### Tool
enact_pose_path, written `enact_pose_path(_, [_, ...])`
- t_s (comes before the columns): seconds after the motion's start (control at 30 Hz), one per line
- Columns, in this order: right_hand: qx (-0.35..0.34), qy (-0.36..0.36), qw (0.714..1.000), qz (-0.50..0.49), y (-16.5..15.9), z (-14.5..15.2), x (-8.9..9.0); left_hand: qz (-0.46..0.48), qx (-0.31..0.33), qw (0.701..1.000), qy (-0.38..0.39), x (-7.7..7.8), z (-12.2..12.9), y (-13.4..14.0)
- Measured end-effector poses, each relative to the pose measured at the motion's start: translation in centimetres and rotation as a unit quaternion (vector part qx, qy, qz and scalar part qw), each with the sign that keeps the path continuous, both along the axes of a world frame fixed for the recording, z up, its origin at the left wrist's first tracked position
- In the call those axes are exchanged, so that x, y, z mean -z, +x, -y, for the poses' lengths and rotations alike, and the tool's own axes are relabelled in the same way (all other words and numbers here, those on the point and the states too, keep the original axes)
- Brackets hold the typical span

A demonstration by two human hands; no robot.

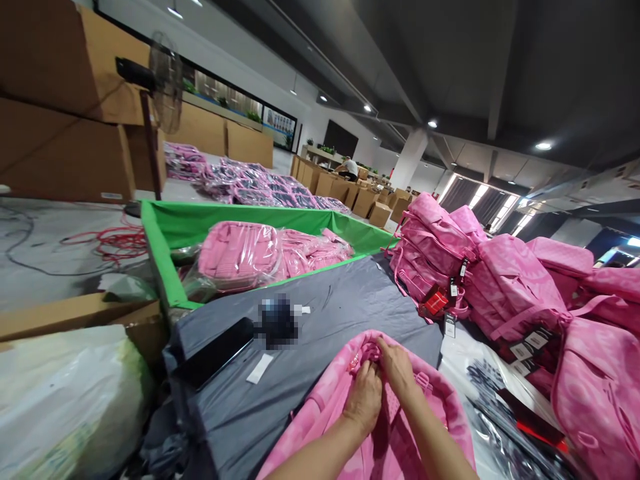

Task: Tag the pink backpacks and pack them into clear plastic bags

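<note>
A pink backpack (320,407) lies in front of me on the grey cloth-covered table (320,320), its top pointing away from me. Near that top, my left hand (364,398) has its fingers bent and closed on the backpack's fabric. Just beside it, my right hand (397,369) pinches the fabric at the top edge. The two hands almost touch, and the exact part between the fingertips is hidden. A buckle shows on the bag to the right of my right hand.
Several pink backpacks (520,287) with tags are piled at the right, by clear plastic bags (490,380). Beyond the table, a green-sided bin (170,267) holds plastic-wrapped pink bags (240,253). A dark long object (215,353) lies left. A fan (165,83) and cartons (60,153) stand behind.
</note>
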State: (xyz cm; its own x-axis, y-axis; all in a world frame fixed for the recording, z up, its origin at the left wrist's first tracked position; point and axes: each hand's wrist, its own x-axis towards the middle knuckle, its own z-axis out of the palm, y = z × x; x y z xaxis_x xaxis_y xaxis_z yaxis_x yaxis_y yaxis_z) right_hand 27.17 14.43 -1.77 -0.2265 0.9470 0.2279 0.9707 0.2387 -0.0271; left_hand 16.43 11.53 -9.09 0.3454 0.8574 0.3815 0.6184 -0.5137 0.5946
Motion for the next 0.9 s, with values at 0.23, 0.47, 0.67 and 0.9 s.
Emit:
enact_pose_path(0.23, [0.063, -0.057, 0.995, 0.056, -1.0, -0.8, -2.9, 0.007, -0.014, 1.000, 0.016, -0.4, 0.3, 0.1])
enact_pose_path(0.47, [0.072, -0.060, 0.996, 0.007, -0.3, 1.6, -3.5, 0.001, -0.011, 0.999, 0.035, -1.0, 0.8, 0.1])
enact_pose_path(0.67, [0.155, -0.053, 0.985, -0.050, -0.5, -1.1, -1.4, -0.038, 0.009, 0.999, 0.036, -1.6, 1.1, 0.0])
enact_pose_path(0.9, [0.109, -0.015, 0.985, -0.132, -0.4, 3.4, -2.1, -0.093, 0.008, 0.996, 0.009, -3.5, 0.2, -0.2])
